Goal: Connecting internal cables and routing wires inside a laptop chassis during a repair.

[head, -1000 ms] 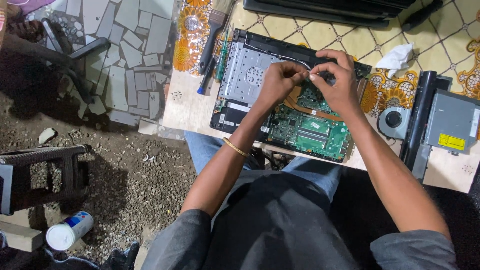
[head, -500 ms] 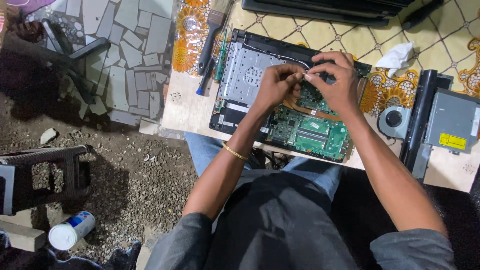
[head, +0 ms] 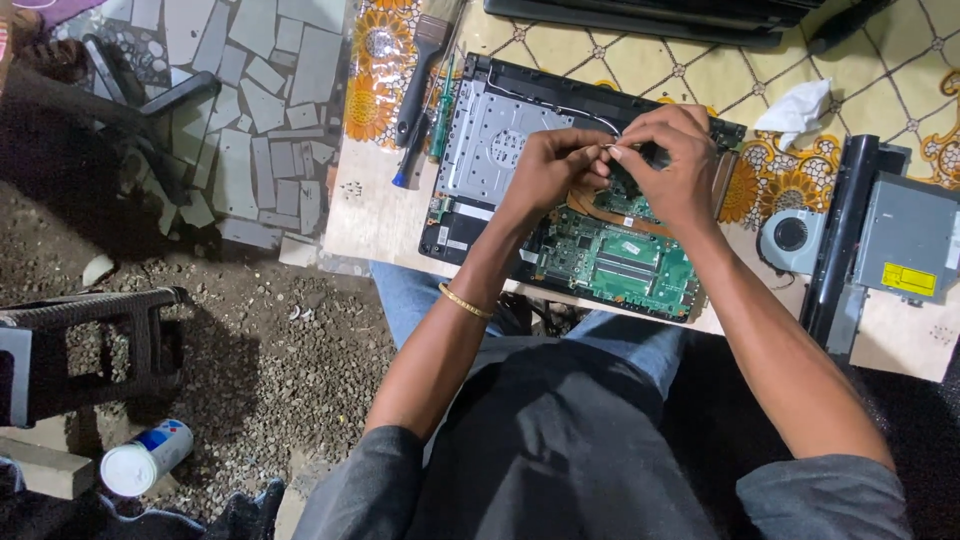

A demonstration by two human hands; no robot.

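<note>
While both hands' fingers [head: 588,152] pinch a thin pale cable [head: 606,150] between them, just above the green circuit board [head: 625,262] of the opened black laptop shell [head: 480,150], it looks light, limp and fragile; best gripped near its end.

Paintbrush [head: 420,75], cooling fan [head: 789,240], crumpled tissue [head: 795,108], optical drive [head: 908,248], spray can [head: 145,457].

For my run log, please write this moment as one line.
left hand: pinching thin wire | right hand: pinching same wire | under hands: opened laptop, green board | beside: brush, fan
</note>
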